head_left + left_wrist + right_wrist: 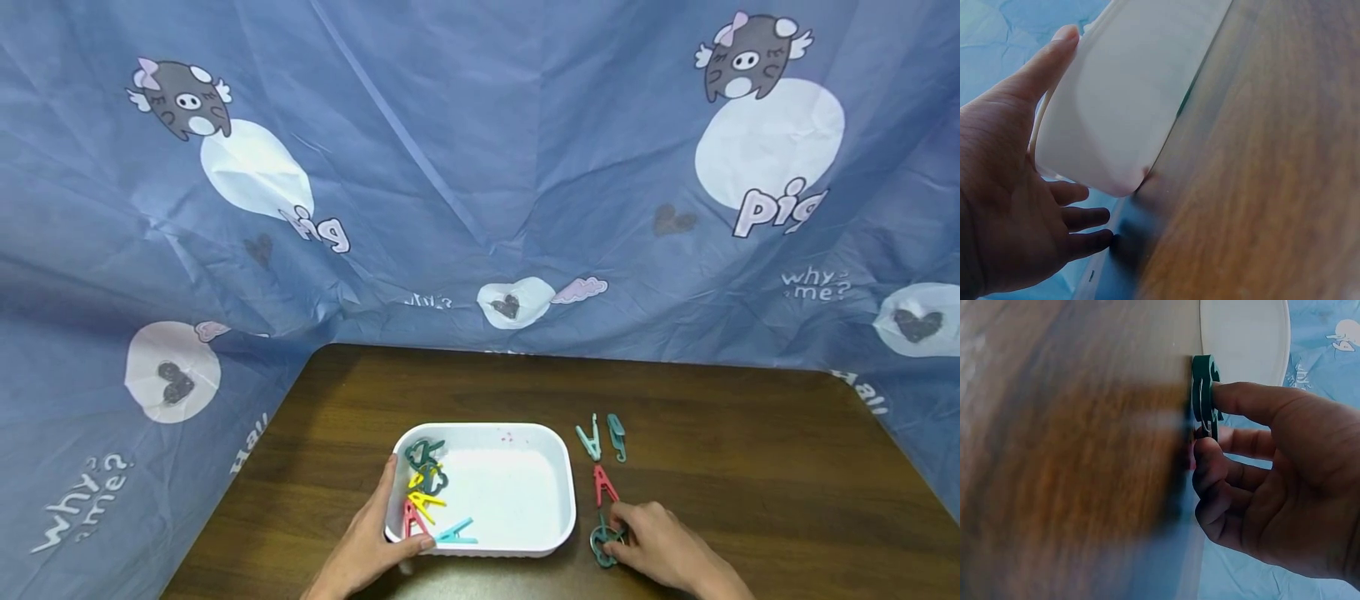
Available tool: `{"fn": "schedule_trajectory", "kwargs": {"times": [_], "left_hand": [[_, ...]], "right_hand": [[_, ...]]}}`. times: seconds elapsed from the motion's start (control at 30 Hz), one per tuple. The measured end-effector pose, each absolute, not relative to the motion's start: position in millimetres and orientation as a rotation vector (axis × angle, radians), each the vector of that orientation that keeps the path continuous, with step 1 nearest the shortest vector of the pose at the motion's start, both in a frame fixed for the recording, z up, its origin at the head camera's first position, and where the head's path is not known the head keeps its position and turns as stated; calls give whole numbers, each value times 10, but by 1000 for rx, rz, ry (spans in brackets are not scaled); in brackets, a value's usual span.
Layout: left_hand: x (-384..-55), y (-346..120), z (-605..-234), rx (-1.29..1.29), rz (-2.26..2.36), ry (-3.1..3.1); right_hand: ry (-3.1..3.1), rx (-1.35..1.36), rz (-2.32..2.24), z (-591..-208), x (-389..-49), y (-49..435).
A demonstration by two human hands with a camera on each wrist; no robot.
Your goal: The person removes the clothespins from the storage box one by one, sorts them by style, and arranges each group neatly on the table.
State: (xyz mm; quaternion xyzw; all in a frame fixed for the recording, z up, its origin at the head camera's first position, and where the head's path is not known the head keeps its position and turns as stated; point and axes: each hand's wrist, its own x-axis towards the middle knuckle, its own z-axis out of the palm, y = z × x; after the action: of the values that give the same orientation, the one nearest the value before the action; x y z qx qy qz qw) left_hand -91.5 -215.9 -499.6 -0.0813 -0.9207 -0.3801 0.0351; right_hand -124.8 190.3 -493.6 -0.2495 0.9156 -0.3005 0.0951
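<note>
A white plastic tray stands on the table. My left hand spans its front left corner, thumb along the front rim; in the left wrist view the other visible fingers reach out loosely beside the wall. Inside lie dark green clips, yellow clothespins, a red clothespin and a light blue clothespin. Right of the tray, my right hand pinches a dark green clip between thumb and fingers, close over the tabletop. Just beyond these fingers lies another red clothespin.
Farther back on the wooden table lie a pale teal clothespin and a teal hooked clip. A blue printed cloth hangs behind the table and round its sides.
</note>
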Motion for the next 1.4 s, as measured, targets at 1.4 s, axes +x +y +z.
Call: {"fn": "schedule_trajectory", "kwargs": {"times": [1.4], "left_hand": [[-914,-2148,-4974,-210,-1204,-2851]], "right_hand": [[2791,-730,-938,-4520,-1379,1845]]}}
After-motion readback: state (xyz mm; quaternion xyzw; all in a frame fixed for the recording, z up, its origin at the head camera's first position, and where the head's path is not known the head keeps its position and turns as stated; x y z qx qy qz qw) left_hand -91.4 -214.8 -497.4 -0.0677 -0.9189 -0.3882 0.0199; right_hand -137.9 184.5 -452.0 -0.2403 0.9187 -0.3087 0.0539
